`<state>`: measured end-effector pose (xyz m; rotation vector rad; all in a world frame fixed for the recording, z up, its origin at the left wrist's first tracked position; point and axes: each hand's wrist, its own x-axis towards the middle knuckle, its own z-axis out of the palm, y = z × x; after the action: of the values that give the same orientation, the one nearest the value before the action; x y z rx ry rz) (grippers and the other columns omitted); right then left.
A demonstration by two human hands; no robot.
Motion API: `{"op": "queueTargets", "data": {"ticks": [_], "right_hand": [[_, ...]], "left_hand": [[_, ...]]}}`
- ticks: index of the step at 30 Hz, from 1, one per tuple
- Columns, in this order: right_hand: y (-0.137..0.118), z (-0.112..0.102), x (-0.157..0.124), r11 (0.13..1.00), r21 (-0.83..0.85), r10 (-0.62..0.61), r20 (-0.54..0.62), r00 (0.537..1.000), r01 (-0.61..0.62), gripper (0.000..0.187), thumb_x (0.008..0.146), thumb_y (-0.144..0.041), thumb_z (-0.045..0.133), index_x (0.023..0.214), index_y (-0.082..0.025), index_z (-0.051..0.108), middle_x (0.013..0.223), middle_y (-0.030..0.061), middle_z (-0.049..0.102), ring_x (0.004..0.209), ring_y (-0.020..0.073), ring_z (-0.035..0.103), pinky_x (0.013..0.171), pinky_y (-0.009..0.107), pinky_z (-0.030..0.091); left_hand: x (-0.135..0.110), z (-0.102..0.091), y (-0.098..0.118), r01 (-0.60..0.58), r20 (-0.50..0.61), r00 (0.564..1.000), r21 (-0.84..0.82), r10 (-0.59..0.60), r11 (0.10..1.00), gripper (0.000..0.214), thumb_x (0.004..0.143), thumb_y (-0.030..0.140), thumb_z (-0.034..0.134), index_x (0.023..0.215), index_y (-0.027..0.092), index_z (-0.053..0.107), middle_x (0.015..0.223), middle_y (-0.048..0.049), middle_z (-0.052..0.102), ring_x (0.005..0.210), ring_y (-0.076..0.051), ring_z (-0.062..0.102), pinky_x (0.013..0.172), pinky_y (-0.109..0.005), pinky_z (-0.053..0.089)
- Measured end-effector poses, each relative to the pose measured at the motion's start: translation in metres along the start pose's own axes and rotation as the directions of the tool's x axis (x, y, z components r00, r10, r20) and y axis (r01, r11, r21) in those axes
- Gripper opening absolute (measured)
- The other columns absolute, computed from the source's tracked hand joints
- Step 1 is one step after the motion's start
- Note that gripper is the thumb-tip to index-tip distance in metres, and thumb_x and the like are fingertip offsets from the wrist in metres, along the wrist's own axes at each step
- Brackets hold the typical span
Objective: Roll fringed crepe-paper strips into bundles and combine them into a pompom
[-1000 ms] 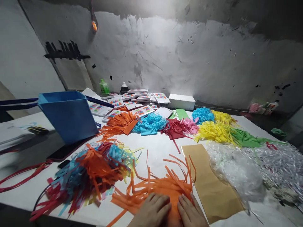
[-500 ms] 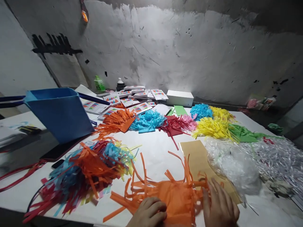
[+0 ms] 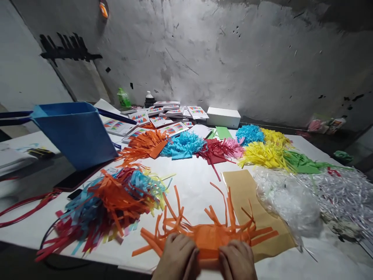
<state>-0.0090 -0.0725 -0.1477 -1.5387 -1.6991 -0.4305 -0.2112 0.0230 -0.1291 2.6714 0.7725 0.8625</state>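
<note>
An orange fringed paper piece (image 3: 208, 235) lies at the near edge of the white table (image 3: 195, 182), its cut strips fanning away from me. My left hand (image 3: 176, 258) grips its near left edge with curled fingers. My right hand (image 3: 237, 260) grips its near right edge the same way. The paper's right strips overlap a tan paper sheet (image 3: 252, 212).
A mixed pile of fringed paper (image 3: 107, 206) lies to the left, a blue bag (image 3: 74, 132) behind it. Colour piles (image 3: 221, 149) run across the middle. Clear plastic shreds (image 3: 309, 202) sit on the right. Printed cards (image 3: 166, 118) and a white box (image 3: 223, 116) line the wall.
My right hand came back from the tan sheet to the orange paper's near edge. The orange paper is now folded narrower and both hands hold it.
</note>
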Motion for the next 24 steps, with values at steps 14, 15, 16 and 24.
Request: {"op": "queueTargets", "data": {"ticks": [14,15,16,24], "right_hand": [[-0.004,0.015,0.04,0.956,-0.245,0.163,-0.003,0.987,-0.159,0.033,0.106,-0.033,0.033,0.11,-0.019,0.063,0.094,0.01,0.071,0.085,0.0256,0.067,0.082,0.041,0.044],[-0.004,0.013,0.038,0.971,-0.22,0.098,-0.007,0.995,-0.097,0.029,0.104,-0.032,0.039,0.115,-0.019,0.063,0.103,0.011,0.071,0.095,0.0271,0.067,0.092,0.045,0.042],[-0.004,0.011,0.035,0.983,-0.179,0.029,-0.008,1.0,-0.03,0.027,0.103,-0.032,0.044,0.117,-0.02,0.063,0.108,0.0102,0.071,0.102,0.0278,0.066,0.101,0.048,0.037],[-0.012,0.008,0.026,0.996,0.075,-0.049,-0.095,0.994,0.056,0.031,0.102,-0.017,0.038,0.089,-0.022,0.066,0.083,-0.0011,0.072,0.096,0.017,0.068,0.119,0.041,0.022]], "left_hand": [[0.061,-0.008,0.013,0.326,0.292,0.848,0.368,-0.441,0.871,0.029,0.096,0.014,0.042,0.082,0.016,0.067,0.074,-0.0118,0.076,0.071,-0.032,0.073,0.068,-0.041,0.045],[0.062,-0.009,0.014,0.328,0.292,0.847,0.37,-0.444,0.869,0.029,0.096,0.012,0.043,0.082,0.016,0.068,0.073,-0.0116,0.077,0.071,-0.032,0.073,0.069,-0.041,0.045],[0.063,-0.01,0.015,0.329,0.291,0.847,0.371,-0.445,0.868,0.028,0.095,0.011,0.043,0.082,0.016,0.068,0.073,-0.0112,0.077,0.071,-0.032,0.073,0.069,-0.04,0.046],[0.041,-0.011,0.013,0.249,0.112,0.951,0.279,-0.289,0.928,0.038,0.086,0.034,0.07,0.12,0.019,0.064,0.114,-0.014,0.071,0.105,-0.033,0.065,0.094,-0.049,0.044]]}}
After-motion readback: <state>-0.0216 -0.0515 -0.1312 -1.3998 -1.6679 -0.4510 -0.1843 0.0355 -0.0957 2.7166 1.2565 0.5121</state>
